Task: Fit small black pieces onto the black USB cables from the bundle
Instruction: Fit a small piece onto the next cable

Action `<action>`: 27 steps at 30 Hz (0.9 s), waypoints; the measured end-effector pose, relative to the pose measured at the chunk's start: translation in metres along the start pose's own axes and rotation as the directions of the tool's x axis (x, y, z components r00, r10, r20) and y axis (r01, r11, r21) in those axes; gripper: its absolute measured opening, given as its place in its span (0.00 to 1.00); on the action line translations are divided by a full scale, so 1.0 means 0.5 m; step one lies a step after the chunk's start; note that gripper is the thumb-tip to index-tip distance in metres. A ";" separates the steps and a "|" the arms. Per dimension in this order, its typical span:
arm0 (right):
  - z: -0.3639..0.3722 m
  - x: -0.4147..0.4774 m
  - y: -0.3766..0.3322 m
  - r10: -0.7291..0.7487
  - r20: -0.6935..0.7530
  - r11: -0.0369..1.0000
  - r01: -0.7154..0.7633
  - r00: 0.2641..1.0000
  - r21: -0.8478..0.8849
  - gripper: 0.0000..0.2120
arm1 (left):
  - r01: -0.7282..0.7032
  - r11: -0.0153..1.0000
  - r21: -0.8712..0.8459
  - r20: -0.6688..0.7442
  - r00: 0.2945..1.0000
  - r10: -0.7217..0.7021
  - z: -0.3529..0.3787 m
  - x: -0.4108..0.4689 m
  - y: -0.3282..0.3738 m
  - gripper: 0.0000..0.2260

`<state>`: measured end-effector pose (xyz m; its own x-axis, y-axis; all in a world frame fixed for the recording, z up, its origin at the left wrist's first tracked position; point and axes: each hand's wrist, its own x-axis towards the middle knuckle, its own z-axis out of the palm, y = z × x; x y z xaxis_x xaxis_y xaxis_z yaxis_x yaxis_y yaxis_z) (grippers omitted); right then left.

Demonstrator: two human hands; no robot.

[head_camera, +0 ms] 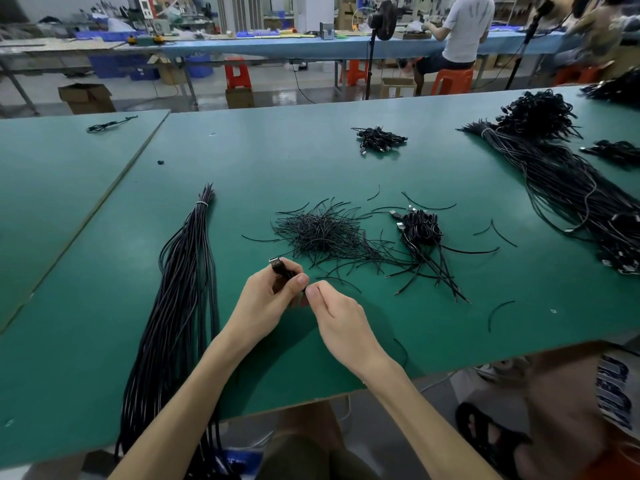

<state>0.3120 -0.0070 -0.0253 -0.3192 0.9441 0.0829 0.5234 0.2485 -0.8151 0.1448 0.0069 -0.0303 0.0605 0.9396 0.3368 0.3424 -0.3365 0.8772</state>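
Note:
My left hand grips a black USB cable near its plug, the metal connector sticking up and away from me. My right hand pinches something small and black at the cable, right against my left thumb; the piece itself is mostly hidden by my fingertips. A long tied bundle of black cables lies to the left and hangs over the near table edge. A heap of thin short black pieces sits just beyond my hands.
A small pile of coiled USB cables lies right of the heap. A big cable bundle fills the far right of the green table. Another small pile sits farther back. People sit at benches behind.

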 end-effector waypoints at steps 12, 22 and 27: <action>-0.006 0.006 0.013 -0.014 -0.097 0.978 0.034 0.995 0.208 0.14 | 0.146 0.988 0.045 0.358 0.921 -0.152 -0.052 0.064 0.026 0.05; -0.009 0.004 0.011 0.023 -0.111 0.972 0.003 0.994 0.233 0.14 | -0.082 0.881 0.465 0.096 0.995 0.042 -0.008 0.188 -0.011 0.08; -0.009 0.004 0.014 0.021 -0.118 0.969 0.009 0.993 0.248 0.14 | -0.023 0.800 0.600 0.027 1.000 0.008 0.021 0.211 -0.032 0.04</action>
<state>0.3187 -0.0021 -0.0282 -0.2123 0.9681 0.1329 0.3086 0.1955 -0.9309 0.1557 0.1121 -0.0122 0.0886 0.9384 0.3341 0.8350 -0.2529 0.4886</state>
